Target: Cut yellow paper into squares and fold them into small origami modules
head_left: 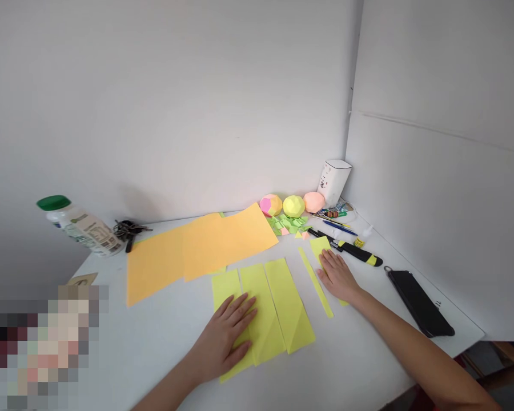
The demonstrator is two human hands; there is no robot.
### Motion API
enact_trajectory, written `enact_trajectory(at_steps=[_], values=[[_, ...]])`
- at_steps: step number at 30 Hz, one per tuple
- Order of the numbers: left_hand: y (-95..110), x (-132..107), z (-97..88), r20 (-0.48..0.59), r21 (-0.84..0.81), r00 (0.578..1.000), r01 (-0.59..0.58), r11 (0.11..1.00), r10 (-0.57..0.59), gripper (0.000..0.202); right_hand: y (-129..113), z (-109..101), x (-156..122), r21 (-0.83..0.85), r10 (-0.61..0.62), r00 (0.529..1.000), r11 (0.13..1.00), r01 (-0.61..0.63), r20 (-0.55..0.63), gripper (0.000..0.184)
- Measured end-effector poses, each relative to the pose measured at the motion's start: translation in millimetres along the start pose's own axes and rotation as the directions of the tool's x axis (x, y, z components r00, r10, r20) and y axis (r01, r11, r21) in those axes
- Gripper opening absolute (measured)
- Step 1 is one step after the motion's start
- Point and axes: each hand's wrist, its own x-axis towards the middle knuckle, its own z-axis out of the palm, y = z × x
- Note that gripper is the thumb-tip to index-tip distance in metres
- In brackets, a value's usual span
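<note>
My left hand (233, 331) lies flat with its fingers stretched out on yellow paper strips (268, 314), several of which sit side by side on the white table. My right hand (337, 271) rests flat on another yellow paper strip (320, 244), covering its middle. A narrow yellow paper strip (316, 282) lies between the two hands, touching neither. Beyond my left hand are large orange paper sheets (227, 242), overlapping, with a little yellow-green paper showing under their edges.
Three faceted paper balls (293, 206) stand by the wall, behind small green paper scraps (289, 224). Right of them are a white box (334, 180), pens (340, 227), a black-and-yellow cutter (360, 253) and a black phone case (420, 302). A green-capped bottle (85, 225) and keys (131, 229) stand left.
</note>
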Motion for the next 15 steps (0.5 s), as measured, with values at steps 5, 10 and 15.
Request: enact_trajectory(at_steps=[5, 10, 15], values=[[-1.2, -0.6, 1.4, 0.004, 0.009, 1.000, -0.008, 1.000, 0.008, 0.058, -9.4, 5.6, -19.8, 0.037, -0.054, 0.998, 0.998, 0.054, -0.016, 0.069], [-2.9, -0.7, 2.5, -0.036, 0.001, 0.999, -0.014, 1.000, 0.014, 0.056, -17.5, 2.0, -27.9, 0.036, -0.028, 0.999, 0.999, 0.029, -0.021, 0.070], [-2.0, -0.2, 2.8, -0.050, 0.004, 0.999, -0.011, 1.000, 0.011, 0.054, -18.3, -3.2, -26.4, 0.030, -0.014, 1.000, 0.999, 0.014, -0.003, 0.071]])
